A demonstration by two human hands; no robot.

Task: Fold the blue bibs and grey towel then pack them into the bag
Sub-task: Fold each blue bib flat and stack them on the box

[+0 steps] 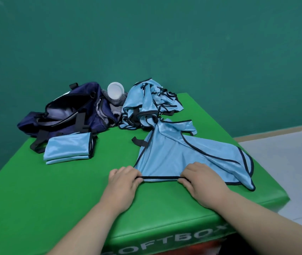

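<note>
Head view over a green padded box (73,190), white lettering (165,242) on its front face. Toward the front edge of the box top, right of centre: one blue bib (174,155) with black trim, spread mostly flat, its far part rumpled and trailing toward the right edge. Near hem pinched at its left end by the left hand (123,183), fingers curled over the trim, and at its right end by the right hand (204,183) in the same grip; hem drawn straight between the two. At the back edge, centre: heap of unfolded bibs (146,105), touching the far end of the spread one. At the back left corner: dark blue bag (69,113), lying open, black straps toward the front. Just in front of the bag, touching a strap: folded bibs (67,150), stacked flat. Between bag and heap: grey towel (117,103), bunched and partly hidden, white cup (115,90) on top, mouth toward the camera. Behind the box: teal wall (146,34).
</note>
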